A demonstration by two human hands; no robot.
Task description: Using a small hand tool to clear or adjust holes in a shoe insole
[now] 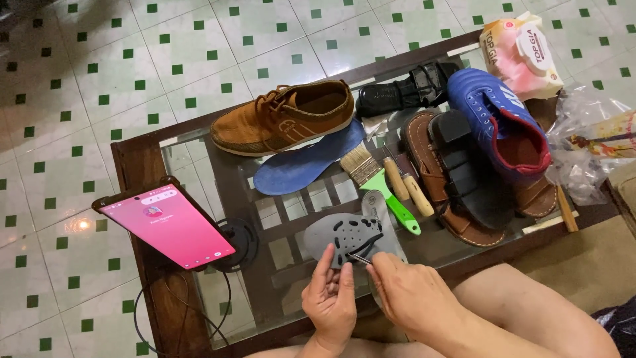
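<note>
Low in the middle of the frame, the left hand (329, 301) is curled around the bottom edge of a grey shoe piece with holes (344, 237). The right hand (412, 296) pinches a thin metal tool (361, 259) whose tip touches that piece. Just above lie a brush with a green handle (381, 185), a blue insole (306, 163) and a brown shoe (286, 117). A phone with a pink screen (169, 224) stands at the left

Beyond the grey insole (344, 233) I see a brown shoe (286, 117) over a blue insole (306, 163). Right of it: a green-handled brush (384, 188), a blue shoe (498, 126) lined red. Left: a pink phone screen (173, 225). The floor (99, 79) is white with green squares.
</note>
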